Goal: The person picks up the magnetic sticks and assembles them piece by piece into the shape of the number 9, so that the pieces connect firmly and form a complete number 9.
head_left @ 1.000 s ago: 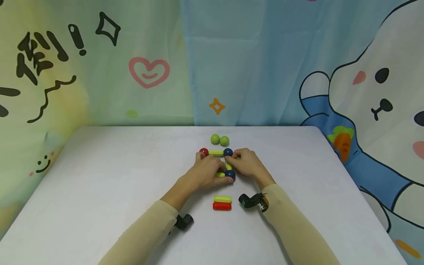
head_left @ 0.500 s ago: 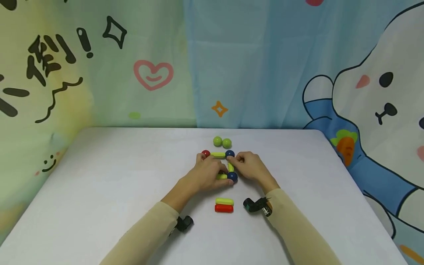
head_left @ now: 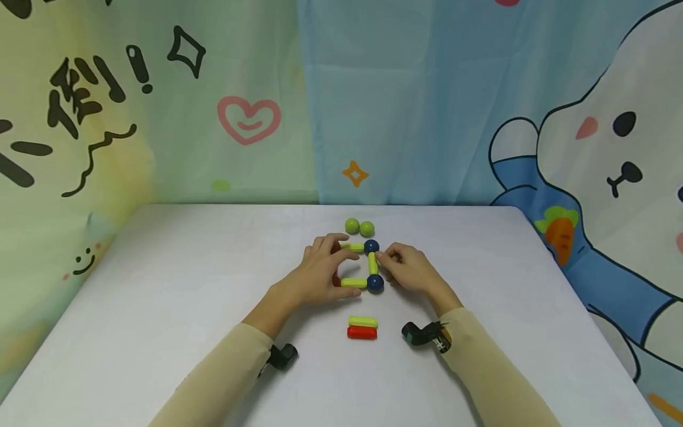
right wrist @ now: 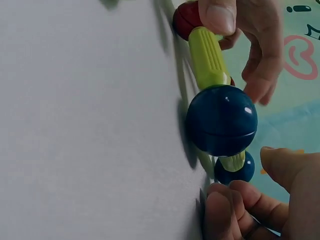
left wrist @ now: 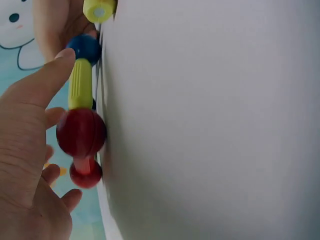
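Observation:
A four-sided shape of magnetic rods and balls lies on the table. Two blue balls, near [head_left: 375, 283] and far [head_left: 371, 247], mark its right corners. Yellow-green rods form the near [head_left: 354, 283], far [head_left: 353, 247] and right [head_left: 373, 264] sides. Two red balls, near [left wrist: 81, 133] and far [left wrist: 86, 174], have a red rod [left wrist: 83, 164] between them in the left wrist view. My left hand [head_left: 320, 270] spreads its fingers over this left side, mostly hiding it from the head view. My right hand [head_left: 411, 270], fingers loosely curled and thumb apart, is beside the right rod.
Two green balls [head_left: 352, 225] sit just behind the shape. In front of it, a loose yellow-green rod [head_left: 363, 321] lies alongside a red rod [head_left: 362, 333]. A printed curtain [head_left: 416, 118] hangs behind the white table [head_left: 187, 284].
My left hand has loosened and drawn left, spreading its fingers and uncovering more of the near rod. My right hand has eased slightly right, away from the far blue ball.

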